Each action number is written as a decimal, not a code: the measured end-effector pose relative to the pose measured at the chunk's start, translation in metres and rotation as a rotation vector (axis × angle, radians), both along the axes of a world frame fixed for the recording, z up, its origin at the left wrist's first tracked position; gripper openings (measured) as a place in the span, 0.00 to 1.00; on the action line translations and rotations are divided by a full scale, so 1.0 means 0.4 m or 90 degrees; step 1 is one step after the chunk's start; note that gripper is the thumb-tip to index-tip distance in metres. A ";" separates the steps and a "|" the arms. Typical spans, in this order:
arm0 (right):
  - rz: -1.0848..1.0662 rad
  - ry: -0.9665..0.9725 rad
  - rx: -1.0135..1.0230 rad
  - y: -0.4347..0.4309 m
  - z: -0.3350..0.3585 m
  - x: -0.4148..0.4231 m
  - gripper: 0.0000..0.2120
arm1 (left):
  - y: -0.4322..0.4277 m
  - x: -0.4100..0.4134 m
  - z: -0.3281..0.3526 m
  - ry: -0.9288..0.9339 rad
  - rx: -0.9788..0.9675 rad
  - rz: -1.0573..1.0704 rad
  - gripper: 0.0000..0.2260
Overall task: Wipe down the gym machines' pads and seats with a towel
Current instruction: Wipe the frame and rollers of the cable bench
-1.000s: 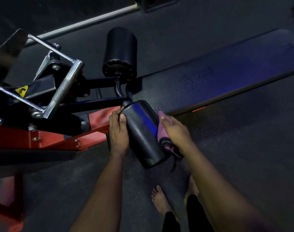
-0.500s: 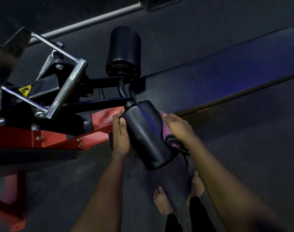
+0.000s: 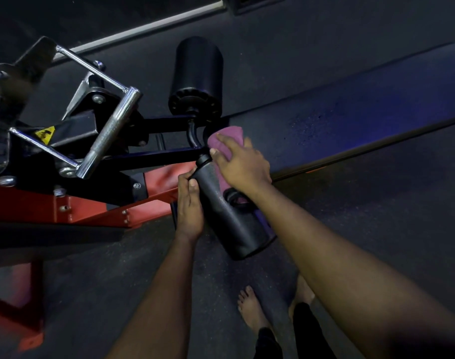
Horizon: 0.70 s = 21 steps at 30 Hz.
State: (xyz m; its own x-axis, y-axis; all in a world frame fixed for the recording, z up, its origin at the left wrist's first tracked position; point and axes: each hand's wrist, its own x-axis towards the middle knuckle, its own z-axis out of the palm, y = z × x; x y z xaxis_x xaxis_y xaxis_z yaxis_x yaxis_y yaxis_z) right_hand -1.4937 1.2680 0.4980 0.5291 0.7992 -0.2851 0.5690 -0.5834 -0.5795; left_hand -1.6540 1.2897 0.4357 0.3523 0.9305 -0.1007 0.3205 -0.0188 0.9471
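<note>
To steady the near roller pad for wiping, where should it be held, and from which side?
Grip the near roller pad at its upper end, by the mounting arm, from the left, as the left hand does. It is a tilted cylinder fixed at that end; fingers wrap round it there, leaving the top and right side to the right hand pressing the towel.

**LOCATION: GYM, WEIGHT-MACHINE AREA**

Reference: the long black bench pad [image 3: 350, 120]. At its left end, a far roller pad [image 3: 195, 71] and a near roller pad [image 3: 229, 221] mount on a black steel arm [image 3: 164, 123]. Further left: a knurled chrome handle [image 3: 112, 128], a yellow warning sticker [image 3: 44, 133] and a red steel frame [image 3: 27, 206]. Dark speckled flooring [image 3: 376, 229] lies beneath the bench pad.
</note>
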 end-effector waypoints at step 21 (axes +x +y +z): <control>-0.122 0.511 -0.014 0.007 -0.138 0.122 0.24 | 0.003 -0.014 -0.004 0.017 -0.027 -0.003 0.11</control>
State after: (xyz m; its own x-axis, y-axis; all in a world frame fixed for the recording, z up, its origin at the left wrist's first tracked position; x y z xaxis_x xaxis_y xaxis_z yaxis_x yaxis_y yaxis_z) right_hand -1.4451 1.2709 0.4428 0.2848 0.7058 -0.6486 -0.1233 -0.6440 -0.7550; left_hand -1.6596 1.2908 0.4341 0.3525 0.9237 -0.1498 0.3462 0.0200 0.9379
